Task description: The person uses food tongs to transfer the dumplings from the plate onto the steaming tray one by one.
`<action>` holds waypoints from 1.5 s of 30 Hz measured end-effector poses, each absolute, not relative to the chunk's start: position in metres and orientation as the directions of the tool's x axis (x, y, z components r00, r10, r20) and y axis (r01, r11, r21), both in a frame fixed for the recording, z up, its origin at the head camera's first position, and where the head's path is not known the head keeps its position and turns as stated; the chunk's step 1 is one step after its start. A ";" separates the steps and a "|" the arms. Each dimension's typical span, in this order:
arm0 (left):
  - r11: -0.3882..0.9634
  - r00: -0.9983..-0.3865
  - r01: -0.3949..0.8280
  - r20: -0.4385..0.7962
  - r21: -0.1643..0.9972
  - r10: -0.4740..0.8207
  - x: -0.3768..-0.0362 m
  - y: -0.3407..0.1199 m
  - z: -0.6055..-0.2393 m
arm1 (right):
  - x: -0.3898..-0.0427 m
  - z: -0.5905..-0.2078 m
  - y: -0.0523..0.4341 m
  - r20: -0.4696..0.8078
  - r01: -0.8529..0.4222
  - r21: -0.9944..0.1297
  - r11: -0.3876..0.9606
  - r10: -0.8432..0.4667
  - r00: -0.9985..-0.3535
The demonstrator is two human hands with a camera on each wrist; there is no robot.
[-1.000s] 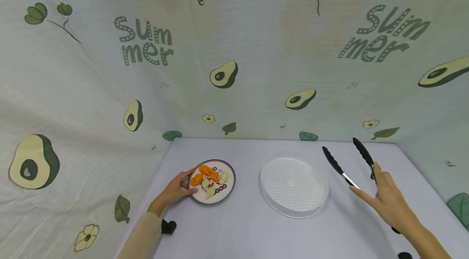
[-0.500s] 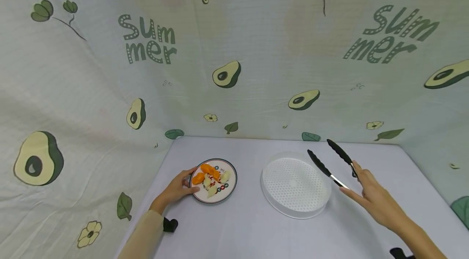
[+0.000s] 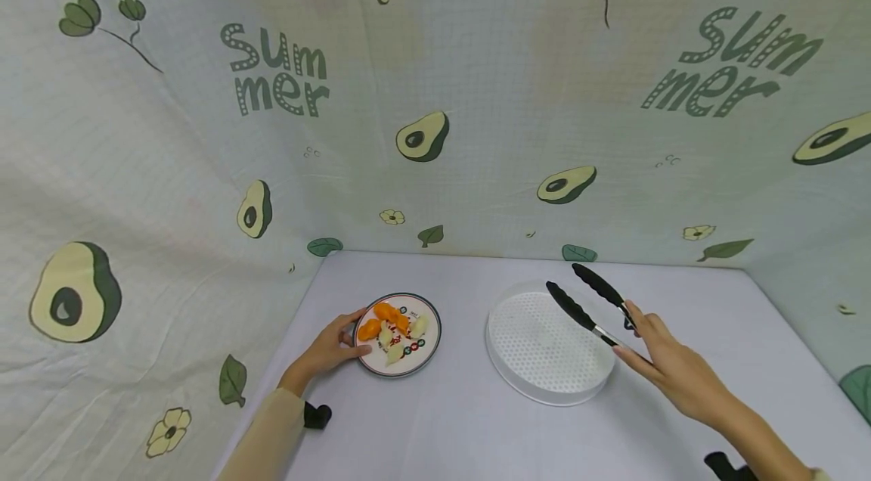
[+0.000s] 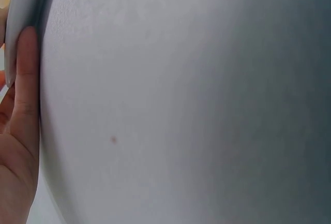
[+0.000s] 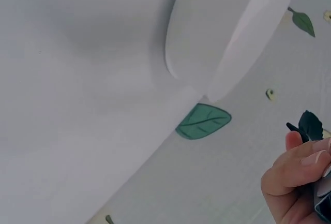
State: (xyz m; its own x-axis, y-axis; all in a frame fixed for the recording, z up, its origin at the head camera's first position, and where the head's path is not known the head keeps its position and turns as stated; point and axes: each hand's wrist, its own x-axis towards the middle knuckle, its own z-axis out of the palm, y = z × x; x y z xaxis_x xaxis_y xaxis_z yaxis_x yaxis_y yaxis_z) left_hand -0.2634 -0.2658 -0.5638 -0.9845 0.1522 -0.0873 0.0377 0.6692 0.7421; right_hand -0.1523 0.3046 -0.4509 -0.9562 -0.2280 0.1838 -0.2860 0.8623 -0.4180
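Black-tipped metal tongs, right hand gripping, are swinging left across round white plastic tray. Left hand is pinching round white dark-rimmed plate near desk's left edge; likely approaching, next needing further leftward reach.

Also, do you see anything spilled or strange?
A small brown spot stands out on the white tabletop in the left wrist view; stain or crumb, I cannot tell. Nothing looks spilled: the food pieces lie on the patterned plate.

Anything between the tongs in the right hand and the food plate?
Yes: the white perforated tray sits between the tongs and the plate; in the head view, one tong arm overlaps its far right edge. Nothing else visible between. Tongs look raised, so likely clear it.
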 end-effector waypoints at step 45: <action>0.642 -0.982 0.048 -0.080 0.765 0.168 -0.263 -0.268 -0.564 | -0.202 -0.451 0.216 0.177 -0.538 -0.344 0.770 -0.509 -0.842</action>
